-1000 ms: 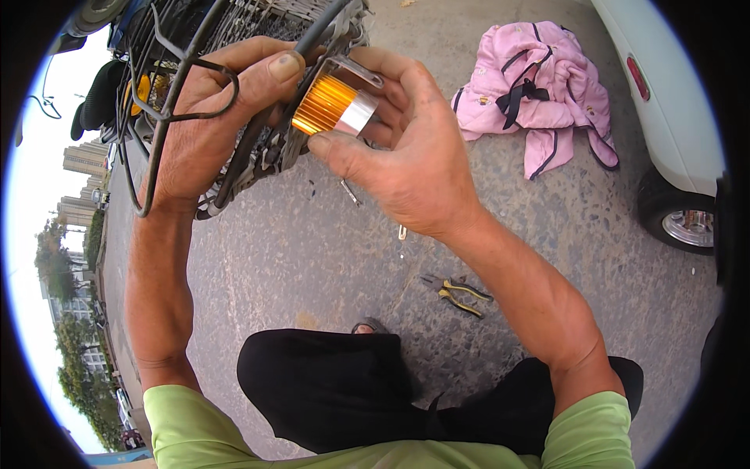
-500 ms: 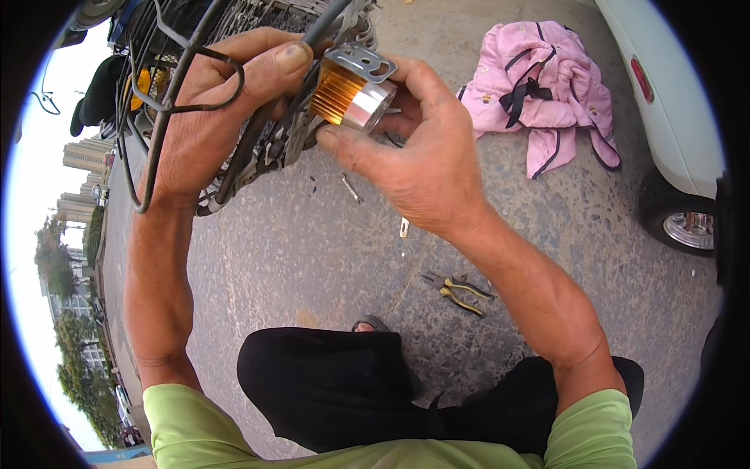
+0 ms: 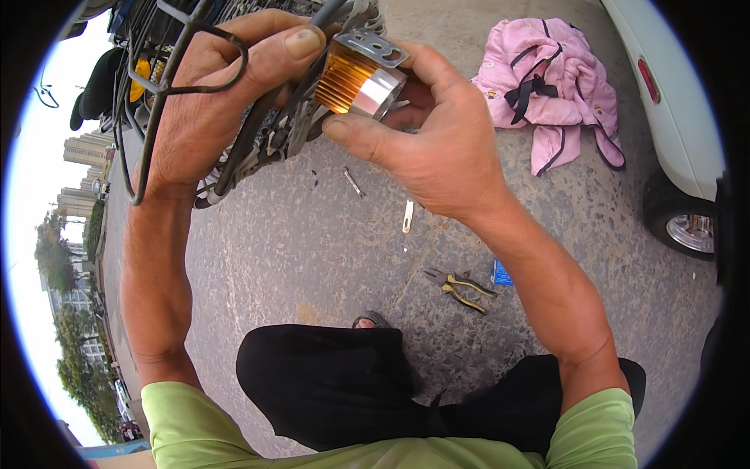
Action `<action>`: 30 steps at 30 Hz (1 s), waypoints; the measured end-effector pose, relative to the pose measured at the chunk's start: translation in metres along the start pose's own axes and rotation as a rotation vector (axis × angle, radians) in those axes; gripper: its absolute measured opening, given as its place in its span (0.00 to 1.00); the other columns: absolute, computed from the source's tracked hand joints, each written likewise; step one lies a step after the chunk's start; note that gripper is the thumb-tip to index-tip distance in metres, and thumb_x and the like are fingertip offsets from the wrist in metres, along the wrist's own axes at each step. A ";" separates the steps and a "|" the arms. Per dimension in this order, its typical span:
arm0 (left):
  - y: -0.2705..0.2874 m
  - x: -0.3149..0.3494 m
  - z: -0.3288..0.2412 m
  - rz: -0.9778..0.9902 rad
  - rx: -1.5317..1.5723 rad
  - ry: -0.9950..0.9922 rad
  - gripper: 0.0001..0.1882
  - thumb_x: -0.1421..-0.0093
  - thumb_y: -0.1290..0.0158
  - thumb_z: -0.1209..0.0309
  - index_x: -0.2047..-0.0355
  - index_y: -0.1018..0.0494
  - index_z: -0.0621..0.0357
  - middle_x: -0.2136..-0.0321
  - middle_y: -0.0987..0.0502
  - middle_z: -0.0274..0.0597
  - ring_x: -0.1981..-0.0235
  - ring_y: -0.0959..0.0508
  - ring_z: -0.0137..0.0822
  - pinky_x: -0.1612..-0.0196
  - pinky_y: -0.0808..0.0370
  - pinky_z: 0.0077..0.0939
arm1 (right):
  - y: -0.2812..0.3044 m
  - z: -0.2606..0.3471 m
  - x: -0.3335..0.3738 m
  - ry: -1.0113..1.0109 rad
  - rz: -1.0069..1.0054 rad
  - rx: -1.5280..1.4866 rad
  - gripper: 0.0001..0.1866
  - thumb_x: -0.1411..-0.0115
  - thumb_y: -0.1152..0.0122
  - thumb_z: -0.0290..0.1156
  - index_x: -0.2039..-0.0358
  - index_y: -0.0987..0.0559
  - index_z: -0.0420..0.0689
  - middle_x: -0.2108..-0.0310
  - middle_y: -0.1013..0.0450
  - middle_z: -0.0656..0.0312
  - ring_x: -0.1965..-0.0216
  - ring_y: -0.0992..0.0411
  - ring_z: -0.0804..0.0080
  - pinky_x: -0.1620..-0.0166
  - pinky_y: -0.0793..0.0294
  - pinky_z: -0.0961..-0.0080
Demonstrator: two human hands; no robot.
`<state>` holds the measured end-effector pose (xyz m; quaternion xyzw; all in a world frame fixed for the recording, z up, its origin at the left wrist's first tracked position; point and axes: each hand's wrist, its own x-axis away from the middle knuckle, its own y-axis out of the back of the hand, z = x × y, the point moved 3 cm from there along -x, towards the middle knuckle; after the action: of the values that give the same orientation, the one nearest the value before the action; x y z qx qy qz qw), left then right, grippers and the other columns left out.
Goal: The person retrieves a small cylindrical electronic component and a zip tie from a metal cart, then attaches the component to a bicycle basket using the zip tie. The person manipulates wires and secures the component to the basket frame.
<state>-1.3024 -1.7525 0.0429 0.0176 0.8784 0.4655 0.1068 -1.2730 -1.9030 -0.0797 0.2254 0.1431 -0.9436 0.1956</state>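
A small finned lamp (image 3: 353, 84), gold ribs with a silver rim, is at the top middle. My right hand (image 3: 437, 133) pinches its rim between thumb and fingers. A perforated metal bracket (image 3: 373, 48) lies along the lamp's upper side. My left hand (image 3: 234, 94) is closed around a dark tube (image 3: 331, 12) just left of the lamp, its thumb close to the bracket. Its other fingertips are hidden behind the tube. A bent black wire frame (image 3: 162, 94) passes in front of the left hand. The lamp's far side is out of sight.
On the pavement lie yellow-handled pliers (image 3: 461, 291), a small wrench (image 3: 353, 182), a flat metal strip (image 3: 408, 217) and a blue packet (image 3: 502, 273) partly behind my right forearm. A pink padded cloth (image 3: 543, 82) lies beyond. A pale vehicle (image 3: 672, 86) stands at the right.
Both hands and the lamp sit slightly higher and farther right in the picture, the lamp still in my right hand. The blue packet now shows beside my right forearm.
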 end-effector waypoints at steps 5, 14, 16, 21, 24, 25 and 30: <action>0.002 -0.003 -0.003 0.001 -0.029 -0.022 0.26 0.36 0.49 0.52 0.51 0.24 0.64 0.76 0.30 0.29 0.74 0.33 0.21 0.68 0.35 0.16 | 0.003 0.010 -0.002 -0.099 0.101 -0.130 0.35 0.50 0.22 0.36 0.47 0.29 0.32 0.58 0.23 0.55 0.59 0.22 0.75 0.56 0.20 0.78; -0.003 -0.026 -0.014 0.003 -0.078 -0.060 0.25 0.36 0.49 0.53 0.51 0.23 0.64 0.76 0.30 0.30 0.74 0.33 0.21 0.68 0.35 0.16 | 0.027 0.013 -0.017 -0.044 0.098 -0.077 0.37 0.49 0.23 0.41 0.47 0.29 0.31 0.59 0.23 0.53 0.57 0.22 0.73 0.54 0.21 0.76; -0.002 -0.034 -0.019 0.002 -0.099 -0.063 0.25 0.37 0.49 0.53 0.52 0.23 0.64 0.76 0.30 0.30 0.74 0.33 0.21 0.68 0.35 0.16 | 0.036 0.009 -0.026 -0.044 0.085 -0.083 0.35 0.52 0.22 0.42 0.51 0.25 0.31 0.63 0.22 0.53 0.63 0.22 0.73 0.58 0.22 0.76; -0.006 -0.050 -0.027 0.000 -0.140 -0.058 0.25 0.37 0.48 0.54 0.52 0.23 0.64 0.76 0.30 0.30 0.74 0.32 0.22 0.68 0.35 0.17 | 0.053 0.005 -0.038 -0.007 0.117 -0.080 0.34 0.54 0.21 0.43 0.53 0.23 0.32 0.65 0.21 0.53 0.64 0.23 0.72 0.60 0.22 0.76; -0.007 -0.053 -0.028 -0.009 -0.163 -0.041 0.25 0.37 0.48 0.54 0.52 0.23 0.64 0.76 0.29 0.30 0.74 0.32 0.22 0.68 0.34 0.17 | 0.049 0.002 -0.038 -0.010 0.128 -0.165 0.35 0.55 0.21 0.44 0.53 0.23 0.32 0.65 0.21 0.53 0.64 0.22 0.71 0.60 0.22 0.75; -0.008 -0.054 -0.027 -0.012 -0.172 -0.038 0.25 0.37 0.48 0.54 0.52 0.23 0.64 0.76 0.29 0.30 0.74 0.32 0.22 0.68 0.34 0.17 | 0.048 0.003 -0.038 -0.011 0.122 -0.159 0.35 0.55 0.21 0.44 0.53 0.23 0.32 0.65 0.21 0.53 0.64 0.22 0.71 0.60 0.22 0.75; -0.011 -0.056 -0.030 -0.025 -0.211 -0.042 0.25 0.38 0.48 0.54 0.53 0.23 0.64 0.76 0.29 0.31 0.74 0.32 0.22 0.68 0.34 0.17 | 0.051 -0.006 -0.040 0.112 0.070 -0.093 0.36 0.55 0.22 0.46 0.53 0.23 0.32 0.63 0.21 0.53 0.64 0.22 0.70 0.59 0.22 0.74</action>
<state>-1.2526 -1.7903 0.0597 0.0052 0.8223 0.5535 0.1320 -1.2162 -1.9344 -0.0747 0.2736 0.1894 -0.9144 0.2303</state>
